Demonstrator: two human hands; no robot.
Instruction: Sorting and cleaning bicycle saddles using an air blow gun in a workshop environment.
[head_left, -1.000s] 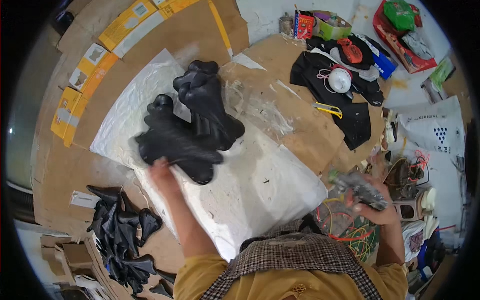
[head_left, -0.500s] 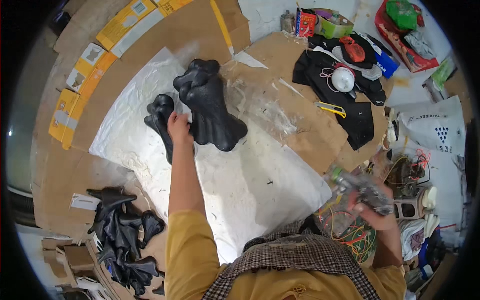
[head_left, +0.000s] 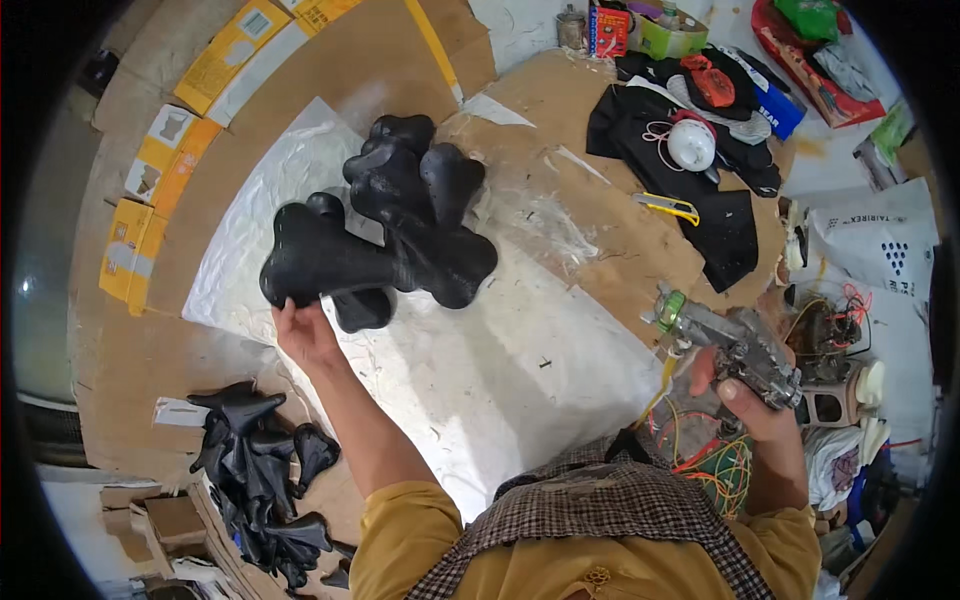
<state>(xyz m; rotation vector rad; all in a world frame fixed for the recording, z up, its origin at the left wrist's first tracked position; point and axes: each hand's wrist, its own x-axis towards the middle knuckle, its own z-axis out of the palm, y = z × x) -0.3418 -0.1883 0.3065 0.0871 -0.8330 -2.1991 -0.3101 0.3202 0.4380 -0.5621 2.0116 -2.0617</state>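
Note:
Several glossy black bone-shaped pieces lie heaped on a white sheet (head_left: 500,370) in front of me. One wide black bone-shaped piece (head_left: 325,255) lies sideways over the others, its broad end to the left. At the lower edge of that end is my left hand (head_left: 308,338), its fingertips closed on the rim. More black pieces (head_left: 400,185) show behind it and underneath, partly covered. Off to the right, my right hand (head_left: 750,405) is wrapped around a worn grey hand tool (head_left: 745,345) with a green ring at its far end, held above the sheet's right corner.
Another heap of black pieces (head_left: 260,480) lies at the lower left. A yellow utility knife (head_left: 668,207) and black cloth (head_left: 720,225) rest on cardboard (head_left: 620,250) at the right. Tangled coloured cords (head_left: 705,455) lie below the tool. Yellow-printed cardboard (head_left: 130,250) borders the left side.
My left hand has moved left and nearer to me. The black piece it was on has shifted, and a wide one now lies sideways across the heap. The tool, blurred before, now shows sharply.

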